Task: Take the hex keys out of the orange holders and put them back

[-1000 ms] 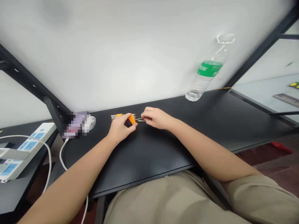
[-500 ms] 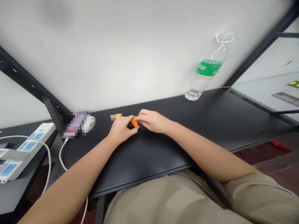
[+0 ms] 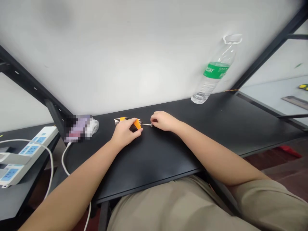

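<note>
Through the head camera I see the left hand (image 3: 122,134) low over the black tabletop (image 3: 149,160), with an orange holder (image 3: 137,124) pinched between thumb and forefinger. I judge that this grip on the edges steadies the holder and leaves its side toward the right hand (image 3: 165,121) accessible. Thin metal rods (image 3: 146,124) reach from beside the holder toward the right fingertips, their small bent ends near those fingers. Lying across the gap like this, they seem placed within easy reach of both hands. Another orange piece (image 3: 122,118), with a row of slim metal shafts (image 3: 116,121), sits just beyond the left knuckles, near the wall (image 3: 120,64); its position probably leaves working space in front. As for the hands, I see the left one partly open, with a rounded gap between palm and thumb and its tips closed on the holder. The right is more tightly curled, thumb and fingers drawn together beside the bent ends; I cannot tell whether it grips a rod or merely touches one. Well apart, the clear bottle (image 3: 216,70) with its green label stands at the tabletop's rear, by the wall, which I take to be out of the arms' way.
</note>
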